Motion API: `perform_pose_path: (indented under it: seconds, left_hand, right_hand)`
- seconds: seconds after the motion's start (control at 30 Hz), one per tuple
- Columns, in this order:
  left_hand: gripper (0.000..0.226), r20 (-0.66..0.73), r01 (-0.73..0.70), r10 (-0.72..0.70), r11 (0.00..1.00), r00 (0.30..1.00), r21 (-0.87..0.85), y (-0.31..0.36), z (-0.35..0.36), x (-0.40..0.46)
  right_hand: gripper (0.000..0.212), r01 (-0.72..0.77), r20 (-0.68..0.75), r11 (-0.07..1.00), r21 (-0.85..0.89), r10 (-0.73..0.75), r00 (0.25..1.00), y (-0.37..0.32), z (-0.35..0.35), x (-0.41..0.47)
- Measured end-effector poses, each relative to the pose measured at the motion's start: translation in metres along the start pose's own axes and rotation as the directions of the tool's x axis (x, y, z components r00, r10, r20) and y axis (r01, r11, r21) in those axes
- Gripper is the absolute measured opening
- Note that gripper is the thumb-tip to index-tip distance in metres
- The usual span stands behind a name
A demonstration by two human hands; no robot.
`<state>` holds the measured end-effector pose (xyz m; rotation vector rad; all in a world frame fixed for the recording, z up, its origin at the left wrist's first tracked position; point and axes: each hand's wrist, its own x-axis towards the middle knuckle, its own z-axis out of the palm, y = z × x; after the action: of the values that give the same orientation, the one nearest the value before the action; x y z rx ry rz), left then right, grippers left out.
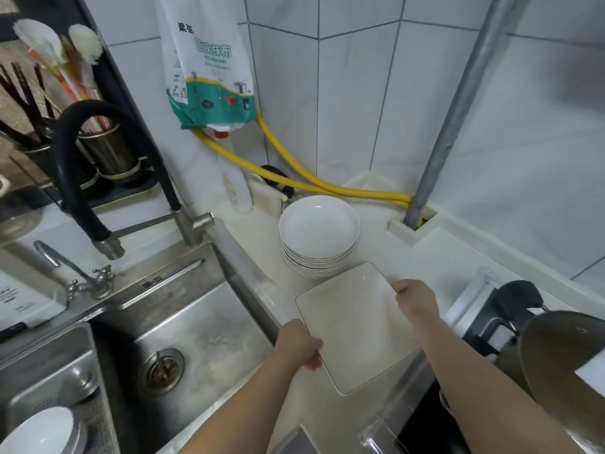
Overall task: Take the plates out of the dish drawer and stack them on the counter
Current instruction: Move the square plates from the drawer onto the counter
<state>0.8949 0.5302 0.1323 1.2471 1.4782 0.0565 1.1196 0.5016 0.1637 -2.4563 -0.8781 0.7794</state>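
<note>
The sink (183, 322) lies left of both hands. The left hand (299, 345) grips the square plate (353, 329) at its near-left edge, the right hand (414, 296) clamps its far-right corner. Just beyond the hands, a stack of round plates (319, 235) rests on the counter (435, 253).

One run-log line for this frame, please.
both hands hold square plate | over counter | round plate stack behind

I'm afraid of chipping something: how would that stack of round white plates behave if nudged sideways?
The stack of round plates looks rigid, glazed, probably heavy together, so it would likely slide on the smooth counter rather than tip. Several plates high, the upper ones might shift. Rims look thin, likely chip-prone.
</note>
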Motion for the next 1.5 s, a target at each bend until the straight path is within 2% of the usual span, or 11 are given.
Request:
perform_pose_path:
  seconds: [0.1,0.23,0.5,0.57,0.63,0.73,0.83,1.03,1.17,1.33,1.5]
  left_hand:
    - [0.012,-0.003,-0.019,0.019,0.999,1.000,-0.043,-0.003,0.000,0.000]
    - [0.026,-0.033,-0.047,0.044,0.995,0.998,-0.089,-0.005,0.002,-0.002]
    - [0.031,-0.084,-0.092,0.088,0.995,0.993,-0.040,-0.013,0.004,0.001]
    - [0.030,-0.091,-0.094,0.091,0.995,0.992,-0.029,-0.014,0.004,-0.002]
    - [0.024,-0.084,-0.088,0.085,0.996,0.993,-0.030,-0.015,0.003,-0.006]
    - [0.020,-0.115,-0.092,0.093,0.996,0.989,0.018,-0.019,-0.005,-0.019]
    - [0.029,-0.176,-0.112,0.126,0.990,0.976,0.088,-0.029,-0.019,-0.033]
    - [0.017,-0.291,-0.111,0.149,0.983,0.945,0.144,-0.073,-0.068,-0.078]
    - [0.032,-0.404,-0.052,0.109,0.988,0.908,0.148,-0.128,-0.111,-0.122]
    - [0.026,-0.517,0.052,0.024,0.990,0.856,0.132,-0.218,-0.159,-0.190]
    - [0.034,-0.591,0.205,-0.048,0.958,0.805,0.201,-0.316,-0.190,-0.265]
  right_hand:
    - [0.045,0.011,-0.015,0.999,0.033,-0.010,1.000,0.005,0.004,0.006]
    - [0.037,0.046,-0.042,0.993,0.108,-0.041,0.998,0.012,0.008,0.008]
    - [0.028,0.046,0.004,0.984,0.174,-0.048,0.999,0.019,0.012,0.007]
    - [0.020,0.059,0.011,0.992,0.112,-0.061,0.998,0.017,0.014,0.003]
    - [0.026,0.088,-0.002,0.996,0.034,-0.088,0.996,0.013,0.015,-0.003]
    - [0.036,0.197,-0.064,0.951,-0.239,-0.218,0.974,0.003,0.019,-0.020]
    - [0.034,0.352,-0.025,0.857,-0.377,-0.390,0.921,-0.012,0.034,-0.045]
    - [0.040,0.568,0.149,0.755,-0.328,-0.553,0.820,-0.044,0.086,-0.106]
    - [0.034,0.695,0.244,0.672,-0.257,-0.651,0.719,-0.073,0.127,-0.160]
    - [0.037,0.845,0.402,0.435,-0.310,-0.746,0.531,-0.101,0.184,-0.247]
    - [0.028,0.948,0.565,0.216,-0.233,-0.763,0.313,-0.113,0.241,-0.349]
